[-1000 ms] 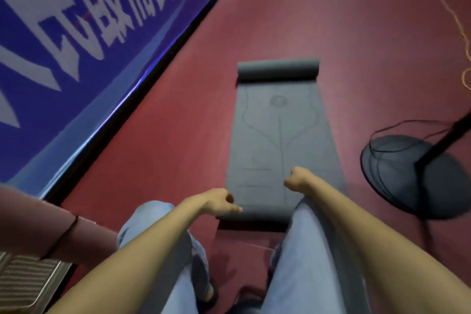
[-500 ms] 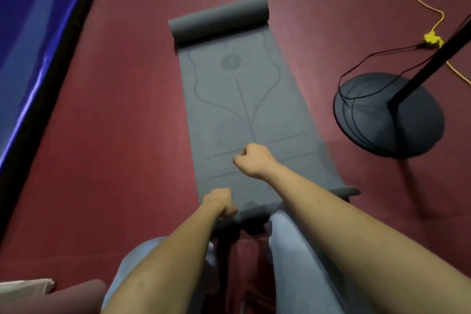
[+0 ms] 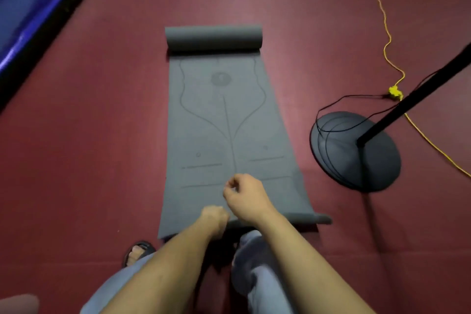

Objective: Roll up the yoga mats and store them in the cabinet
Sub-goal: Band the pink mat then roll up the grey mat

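A grey yoga mat (image 3: pixel 224 122) with line markings lies lengthwise on the red floor. Its far end is rolled into a thick roll (image 3: pixel 213 38). The near edge has curled into a thin roll (image 3: pixel 305 219) at the right. My left hand (image 3: pixel 213 222) grips the near edge of the mat near its middle, fingers curled downward. Just beyond it, my right hand (image 3: pixel 244 196) is over the flat mat with its fingers curled into a loose fist and holds nothing visible.
A black round stand base (image 3: pixel 356 150) with a slanted pole and a looped black cable sits right of the mat. A yellow cord (image 3: pixel 387 41) runs along the floor at the right. A blue banner wall (image 3: pixel 30 7) borders the left. My knees and a sandalled foot (image 3: pixel 137 252) are below.
My right hand has moved from the near edge forward over the mat. My left hand has slid right along the near edge. The view has swung away from the blue wall.
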Motion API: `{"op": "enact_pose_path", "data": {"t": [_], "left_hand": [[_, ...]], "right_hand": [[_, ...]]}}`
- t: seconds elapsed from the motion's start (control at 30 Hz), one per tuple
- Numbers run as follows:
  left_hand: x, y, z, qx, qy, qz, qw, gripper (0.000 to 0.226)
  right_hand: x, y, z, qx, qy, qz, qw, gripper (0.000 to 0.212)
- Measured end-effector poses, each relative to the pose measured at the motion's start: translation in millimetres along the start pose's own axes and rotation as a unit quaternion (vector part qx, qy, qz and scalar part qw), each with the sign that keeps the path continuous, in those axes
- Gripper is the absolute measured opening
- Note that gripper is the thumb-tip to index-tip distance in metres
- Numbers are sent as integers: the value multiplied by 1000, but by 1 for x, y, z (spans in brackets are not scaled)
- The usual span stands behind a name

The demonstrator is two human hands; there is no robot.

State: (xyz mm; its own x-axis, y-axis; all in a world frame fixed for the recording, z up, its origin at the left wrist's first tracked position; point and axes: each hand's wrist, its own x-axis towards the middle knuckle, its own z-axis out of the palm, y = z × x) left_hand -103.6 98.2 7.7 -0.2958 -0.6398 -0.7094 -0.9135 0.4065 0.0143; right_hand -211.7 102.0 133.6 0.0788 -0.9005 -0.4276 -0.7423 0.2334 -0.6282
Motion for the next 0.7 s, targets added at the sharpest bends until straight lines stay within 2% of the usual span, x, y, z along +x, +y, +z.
{"op": "enact_pose_path", "data": {"t": [0.07,0.1,0.17,0.23,0.3,0.33,0.4,0.47,0.5,0.57,0.63,0.7], "left_hand": [[-40,3,-45,18,33,-4,999,37],[-58,1,-66,47,73,-3,996,34],[-99,-10,-106,104,168,8,980,31],[-143,-28,-128,138,228,13,964,28],[-189,-42,-136,168,276,21,946,22],[-206,-50,-132,174,292,27,940,23],[-233,-60,-119,184,322,31,928,28],[-256,-57,-104,166,348,34,922,28],[-265,-54,-96,152,365,45,917,28],[-281,-45,-86,131,397,45,907,30],[-300,-37,-85,106,432,36,895,25],[-335,-34,-93,29,488,18,872,16]], "right_hand": [[-15,20,-23,-30,21,48,998,9],[-24,27,-31,-59,14,69,996,6],[-37,33,-44,-147,6,64,987,45],[-56,21,-53,-233,50,-22,971,83],[-73,3,-58,-295,112,-116,942,105],[-80,-3,-61,-321,137,-142,926,107],[-89,-14,-74,-363,173,-157,902,91],[-98,-20,-88,-408,177,-150,883,52],[-102,-18,-91,-425,163,-144,879,39],[-113,-13,-93,-436,110,-144,881,30],[-134,-14,-98,-402,79,-171,896,18],[-167,-19,-108,-347,125,-237,899,17]]}}
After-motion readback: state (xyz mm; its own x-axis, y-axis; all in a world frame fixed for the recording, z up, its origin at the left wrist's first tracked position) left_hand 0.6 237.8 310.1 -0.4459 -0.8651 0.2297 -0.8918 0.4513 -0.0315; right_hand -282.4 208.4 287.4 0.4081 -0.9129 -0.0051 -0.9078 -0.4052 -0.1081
